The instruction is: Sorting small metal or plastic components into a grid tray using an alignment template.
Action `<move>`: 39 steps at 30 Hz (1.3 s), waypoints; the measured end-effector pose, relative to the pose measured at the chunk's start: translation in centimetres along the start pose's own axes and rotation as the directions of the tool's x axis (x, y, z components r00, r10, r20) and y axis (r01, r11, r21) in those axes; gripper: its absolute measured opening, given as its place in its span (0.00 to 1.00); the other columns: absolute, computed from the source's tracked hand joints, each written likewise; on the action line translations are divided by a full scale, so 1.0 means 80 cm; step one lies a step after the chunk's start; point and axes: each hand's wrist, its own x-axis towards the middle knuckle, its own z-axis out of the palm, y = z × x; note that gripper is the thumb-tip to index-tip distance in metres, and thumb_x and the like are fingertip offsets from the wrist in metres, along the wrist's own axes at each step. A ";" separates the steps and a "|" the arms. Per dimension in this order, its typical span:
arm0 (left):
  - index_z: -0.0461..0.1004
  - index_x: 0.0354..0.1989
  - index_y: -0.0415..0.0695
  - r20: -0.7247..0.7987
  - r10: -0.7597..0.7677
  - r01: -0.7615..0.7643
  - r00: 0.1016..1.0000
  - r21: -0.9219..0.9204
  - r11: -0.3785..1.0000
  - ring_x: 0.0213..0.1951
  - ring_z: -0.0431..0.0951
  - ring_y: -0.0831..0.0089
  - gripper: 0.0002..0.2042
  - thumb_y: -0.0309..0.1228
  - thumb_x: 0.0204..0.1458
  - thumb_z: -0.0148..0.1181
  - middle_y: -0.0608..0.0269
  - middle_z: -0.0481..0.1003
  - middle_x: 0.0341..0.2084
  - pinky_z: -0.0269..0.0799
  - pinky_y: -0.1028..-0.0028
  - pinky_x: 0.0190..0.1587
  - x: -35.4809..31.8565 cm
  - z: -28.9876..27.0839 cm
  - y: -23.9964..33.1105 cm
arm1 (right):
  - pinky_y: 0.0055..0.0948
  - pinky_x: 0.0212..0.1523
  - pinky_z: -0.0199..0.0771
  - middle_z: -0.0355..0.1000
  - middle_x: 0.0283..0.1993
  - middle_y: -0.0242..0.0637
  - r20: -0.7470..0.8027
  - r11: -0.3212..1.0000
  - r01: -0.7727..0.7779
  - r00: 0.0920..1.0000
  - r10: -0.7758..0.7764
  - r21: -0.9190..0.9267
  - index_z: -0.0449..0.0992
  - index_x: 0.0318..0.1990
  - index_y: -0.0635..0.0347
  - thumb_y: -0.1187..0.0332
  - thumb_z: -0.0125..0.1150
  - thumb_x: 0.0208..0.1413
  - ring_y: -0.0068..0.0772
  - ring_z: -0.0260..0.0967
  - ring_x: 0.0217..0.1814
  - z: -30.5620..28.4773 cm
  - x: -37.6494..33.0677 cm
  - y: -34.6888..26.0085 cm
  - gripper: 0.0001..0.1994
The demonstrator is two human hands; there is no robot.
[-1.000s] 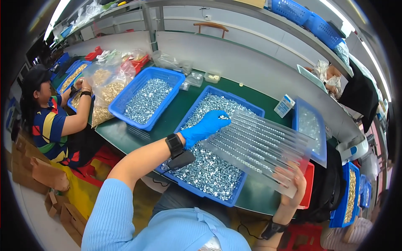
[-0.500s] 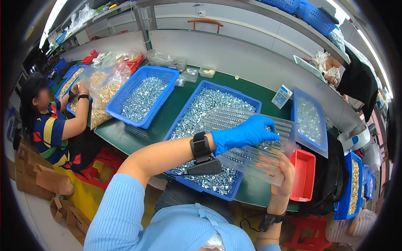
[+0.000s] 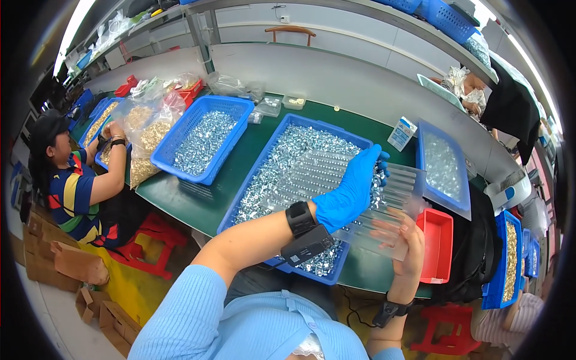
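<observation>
Clr tray (image 3: 397,191), prob. tilted, partly over bin (image 3: 255,172), silver pcs (image 3: 311,179) in rows.

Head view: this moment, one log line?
left hand: gloved, over clear tray; right hand: gripping tray; blue basket: partly beneath, metal parts inside

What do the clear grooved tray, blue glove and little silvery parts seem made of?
Clear grooved tray: probably stiff plastic, glossy; part of the right hand shows through.
Blue glove: perhaps nitrile or similar rubber, smooth, fitting snugly with slight creases.
Little silvery parts: likely metal, shiny, from their bright glints; plating unclear.
</observation>
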 end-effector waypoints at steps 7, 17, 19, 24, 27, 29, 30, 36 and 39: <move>0.69 0.30 0.45 -0.142 0.036 -0.041 0.989 -0.028 0.999 0.23 0.70 0.77 0.15 0.45 0.55 0.50 0.66 0.68 0.20 0.66 0.76 0.25 -0.009 -0.018 0.013 | 0.23 0.27 0.74 0.71 0.42 0.61 -0.026 0.999 0.033 0.999 -0.034 -0.007 0.63 0.53 0.73 0.60 0.46 0.53 0.46 0.75 0.37 0.001 0.001 0.003 0.25; 0.69 0.20 0.41 0.061 0.049 -0.059 0.997 0.174 0.983 0.38 0.74 0.63 0.24 0.47 0.59 0.43 0.59 0.70 0.20 0.65 0.71 0.44 -0.056 0.005 0.004 | 0.29 0.34 0.72 0.70 0.44 0.59 0.006 0.999 -0.013 1.000 0.013 0.042 0.60 0.54 0.72 0.63 0.44 0.55 0.47 0.73 0.41 -0.009 0.004 0.010 0.24; 0.70 0.19 0.40 0.079 0.042 -0.056 0.996 0.194 0.979 0.40 0.74 0.62 0.25 0.48 0.59 0.41 0.58 0.71 0.20 0.64 0.70 0.46 -0.056 0.004 0.007 | 0.30 0.34 0.72 0.70 0.44 0.58 0.010 0.999 -0.016 1.000 0.016 0.038 0.61 0.54 0.71 0.63 0.44 0.55 0.46 0.74 0.41 -0.010 0.001 0.012 0.23; 0.72 0.22 0.39 0.176 -0.080 0.021 0.981 0.313 0.949 0.46 0.72 0.61 0.28 0.50 0.60 0.37 0.52 0.74 0.30 0.61 0.66 0.52 -0.051 0.000 0.012 | 0.30 0.34 0.72 0.71 0.44 0.57 0.007 0.997 0.003 1.000 -0.003 0.075 0.62 0.54 0.70 0.64 0.45 0.55 0.46 0.74 0.41 -0.017 0.004 0.016 0.22; 0.74 0.30 0.36 0.292 -0.079 -0.029 0.953 0.346 0.938 0.51 0.70 0.61 0.28 0.51 0.60 0.36 0.48 0.74 0.40 0.59 0.65 0.56 -0.043 0.000 0.009 | 0.26 0.32 0.73 0.71 0.43 0.57 -0.014 1.000 0.012 1.000 -0.012 0.024 0.63 0.54 0.70 0.60 0.45 0.56 0.44 0.75 0.38 -0.013 0.002 0.017 0.24; 0.73 0.38 0.36 0.331 -0.020 -0.192 0.943 0.595 0.780 0.52 0.68 0.60 0.29 0.53 0.59 0.37 0.48 0.73 0.43 0.60 0.64 0.54 -0.036 0.010 0.006 | 0.28 0.33 0.73 0.71 0.43 0.56 -0.014 1.000 0.004 1.000 -0.004 0.025 0.63 0.54 0.70 0.61 0.45 0.56 0.44 0.74 0.39 -0.019 0.004 0.018 0.23; 0.73 0.42 0.36 0.352 0.006 -0.266 0.936 0.696 0.667 0.53 0.68 0.59 0.30 0.54 0.58 0.37 0.48 0.72 0.44 0.61 0.64 0.54 -0.037 0.012 0.005 | 0.29 0.33 0.74 0.71 0.43 0.55 -0.007 0.999 -0.014 1.000 0.014 0.029 0.63 0.54 0.69 0.62 0.45 0.56 0.44 0.74 0.39 -0.021 0.002 0.019 0.22; 0.65 0.54 0.41 0.833 -0.054 -0.788 0.551 0.498 -0.362 0.57 0.62 0.56 0.24 0.47 0.59 0.39 0.46 0.65 0.52 0.53 0.56 0.59 -0.054 -0.045 -0.014 | 0.30 0.33 0.74 0.72 0.43 0.52 -0.011 0.999 -0.017 1.000 0.018 0.039 0.63 0.54 0.68 0.64 0.45 0.58 0.43 0.74 0.38 -0.020 0.000 0.020 0.21; 0.65 0.55 0.44 0.656 -0.105 -0.663 0.748 0.746 -0.060 0.59 0.61 0.55 0.21 0.43 0.60 0.40 0.47 0.63 0.55 0.49 0.52 0.61 -0.106 -0.037 0.010 | 0.29 0.33 0.74 0.72 0.42 0.51 -0.001 0.999 -0.018 1.000 0.018 0.027 0.63 0.54 0.68 0.65 0.45 0.58 0.41 0.75 0.38 -0.022 -0.003 0.022 0.20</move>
